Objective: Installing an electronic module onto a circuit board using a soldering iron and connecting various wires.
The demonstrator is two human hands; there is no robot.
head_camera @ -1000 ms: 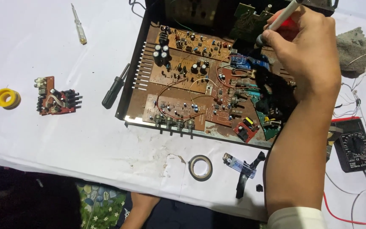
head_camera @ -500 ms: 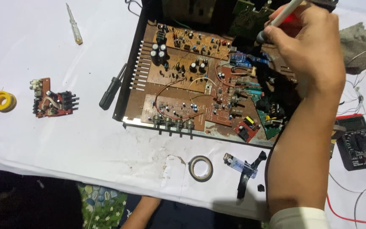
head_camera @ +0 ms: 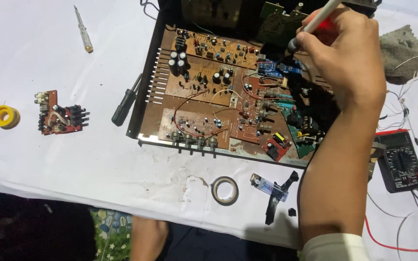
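Note:
My right hand point(head_camera: 349, 58) reaches in from the lower right and is closed around a slim white-handled tool with a dark tip point(head_camera: 310, 24). The tip points down at the upper right part of a large brown circuit board point(head_camera: 204, 92), near a small blue module point(head_camera: 276, 67). The board lies in an open black metal chassis point(head_camera: 146, 92) and carries capacitors, red wires and a row of knob shafts along its front edge. My left hand is out of sight.
On the white cloth lie a black screwdriver point(head_camera: 126, 100), a clear tester screwdriver point(head_camera: 83, 36), a small red board point(head_camera: 59, 118), a yellow spool point(head_camera: 4, 117), a tape roll point(head_camera: 225, 190) and a lighter point(head_camera: 269, 186). A multimeter point(head_camera: 402, 162) with leads and a grey rag point(head_camera: 405, 48) sit at right.
My right hand keeps the tool over the same spot on the board. Only the view has shifted slightly.

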